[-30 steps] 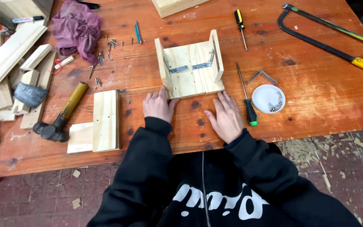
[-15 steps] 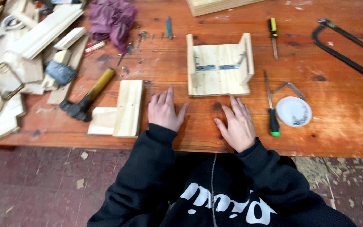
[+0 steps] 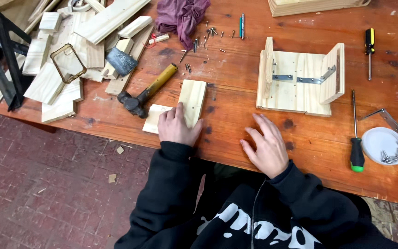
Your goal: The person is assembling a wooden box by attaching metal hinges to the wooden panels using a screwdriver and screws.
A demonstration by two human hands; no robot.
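Pine block (image 3: 193, 102) under the left hand (image 3: 177, 126), fingers spread on it, seemingly not gripping; right hand (image 3: 267, 146) flat, empty on the counter (image 3: 236, 101); better to grasp both edges squarely.

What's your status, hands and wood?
Left hand flat on the wood block. Right hand flat on table, empty. Hammer beside block.

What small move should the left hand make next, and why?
Probably close the left hand around the small wood block and lift it. The hand lies flat on the block's near end without gripping it, while the right hand rests on the table just in front of the wooden frame.
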